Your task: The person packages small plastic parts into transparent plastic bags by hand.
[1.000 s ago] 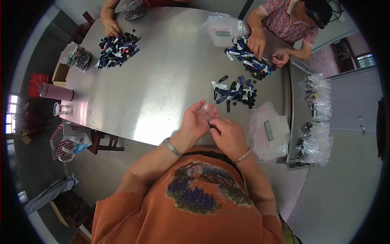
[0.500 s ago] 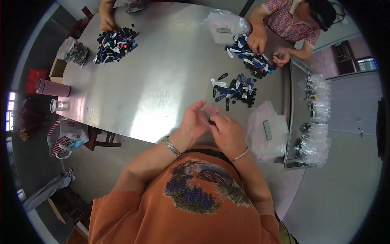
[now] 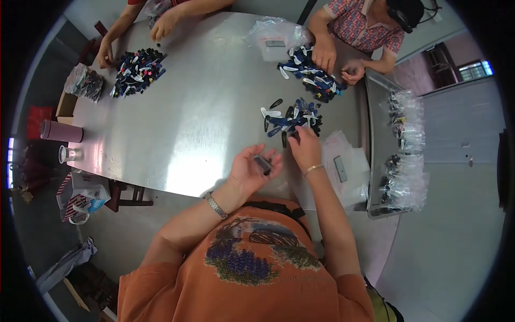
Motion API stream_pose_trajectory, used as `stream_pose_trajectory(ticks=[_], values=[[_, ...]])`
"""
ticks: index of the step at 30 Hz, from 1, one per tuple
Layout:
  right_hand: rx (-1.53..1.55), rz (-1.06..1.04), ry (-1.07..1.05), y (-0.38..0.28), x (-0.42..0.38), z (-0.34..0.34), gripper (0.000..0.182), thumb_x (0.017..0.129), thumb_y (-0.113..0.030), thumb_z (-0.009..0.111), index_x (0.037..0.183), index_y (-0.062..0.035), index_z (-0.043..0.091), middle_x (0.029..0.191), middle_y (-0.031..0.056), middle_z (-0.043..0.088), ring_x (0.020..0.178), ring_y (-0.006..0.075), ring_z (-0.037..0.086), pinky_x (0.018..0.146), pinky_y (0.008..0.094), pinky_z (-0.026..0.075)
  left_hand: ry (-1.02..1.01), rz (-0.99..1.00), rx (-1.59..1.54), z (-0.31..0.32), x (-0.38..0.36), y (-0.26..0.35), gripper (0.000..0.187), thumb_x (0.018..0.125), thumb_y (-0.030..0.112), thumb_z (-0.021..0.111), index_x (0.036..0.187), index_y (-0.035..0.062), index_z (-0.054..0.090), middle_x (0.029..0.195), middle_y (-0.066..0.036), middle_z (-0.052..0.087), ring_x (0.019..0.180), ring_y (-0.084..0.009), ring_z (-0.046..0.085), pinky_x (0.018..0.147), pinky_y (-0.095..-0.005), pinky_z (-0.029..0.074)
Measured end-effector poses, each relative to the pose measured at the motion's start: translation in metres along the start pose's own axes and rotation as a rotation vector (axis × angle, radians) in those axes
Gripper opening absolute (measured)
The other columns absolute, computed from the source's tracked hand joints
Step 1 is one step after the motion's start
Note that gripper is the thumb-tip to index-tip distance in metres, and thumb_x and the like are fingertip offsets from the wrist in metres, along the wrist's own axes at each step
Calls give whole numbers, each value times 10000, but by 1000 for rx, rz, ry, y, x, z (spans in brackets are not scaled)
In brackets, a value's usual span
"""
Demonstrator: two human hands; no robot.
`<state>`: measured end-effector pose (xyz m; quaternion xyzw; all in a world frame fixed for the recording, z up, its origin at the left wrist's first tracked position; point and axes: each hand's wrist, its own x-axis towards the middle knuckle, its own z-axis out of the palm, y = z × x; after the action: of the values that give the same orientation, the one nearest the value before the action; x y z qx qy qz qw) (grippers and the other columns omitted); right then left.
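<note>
My left hand is palm up above the table's near edge, its fingers curled round a small clear plastic bag with something dark in it. At the near side of a pile of hair clips, my right hand points downward with bent, closed fingers. Something dark shows at its fingertips, too small to name. Black, navy and white snap clips and small black pieces make up the pile. To the right of my right hand lies a stack of flat clear bags with a grey metal bar on top.
A co-worker's hand works at another clip pile; another person's hand is by a far-left pile. A metal tray with filled bags stands right. A pink tumbler and clear cup stand left.
My right hand has left my left hand and moved forward to the clip pile. My left hand keeps the bag. The far-left person's second arm has come into view.
</note>
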<state>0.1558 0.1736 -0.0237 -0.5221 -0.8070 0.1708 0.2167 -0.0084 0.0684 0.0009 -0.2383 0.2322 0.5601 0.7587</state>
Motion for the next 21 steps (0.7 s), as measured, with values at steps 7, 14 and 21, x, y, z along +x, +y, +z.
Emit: stream_pose_trajectory(ticks=[7,14,21], values=[[-2,-21,1,4,-12,13,182,767,-109,617,933,-36,603,914,143,592,866,333,577,749,412,480,62,47,-24,-12,1,9,129,878,189,508,913,80,567,1028,-151,591,979,-313,557,889,-449,461],[78,149,100,7,-22,2,303,764,-123,626,1050,-35,577,1032,181,557,896,341,576,777,415,476,74,24,-7,-15,6,4,129,881,189,509,919,80,565,1033,-149,593,943,-307,571,873,-444,472],[-68,163,-2,4,0,3,256,749,-107,646,979,-15,583,995,181,538,884,357,561,777,414,475,74,42,-3,-11,5,10,133,886,192,502,940,81,552,1026,-146,593,949,-308,569,859,-446,479]])
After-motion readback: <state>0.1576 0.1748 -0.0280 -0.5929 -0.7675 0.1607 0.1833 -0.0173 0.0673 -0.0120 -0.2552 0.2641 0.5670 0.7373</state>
